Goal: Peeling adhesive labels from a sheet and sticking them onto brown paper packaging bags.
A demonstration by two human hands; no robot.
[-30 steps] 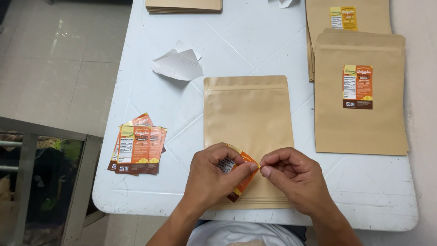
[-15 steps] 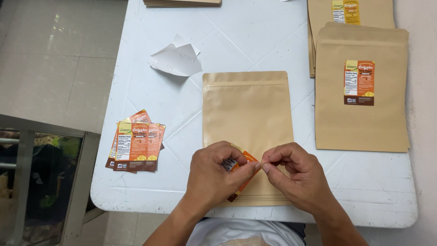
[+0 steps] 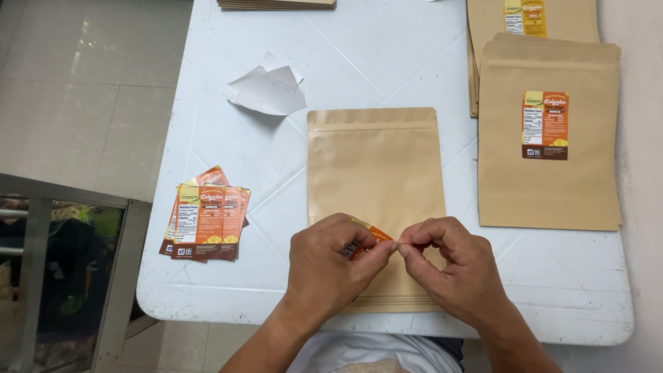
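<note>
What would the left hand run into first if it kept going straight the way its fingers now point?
The left hand points right, toward the right hand. Both pinch the orange sticker over the plain brown pouch, so it would likely meet the right hand's fingertips first; they look almost touching already.

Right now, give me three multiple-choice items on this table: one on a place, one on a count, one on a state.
1. Where does the small stack of orange labels lie?
A. left of the plain kraft pouch
B. on top of it
C. at the table's right edge

2. How many hands pinch the orange sticker?
A. none
B. one
C. two

3. What is the front of the pouch under the hands like?
A. labelled
B. bare
C. torn open

Answers:
1. A, the stack sits near the table's left edge.
2. C, left hand and right hand meet on it.
3. B, no label shows on its visible front, unlike the labelled pouch at right.
</note>
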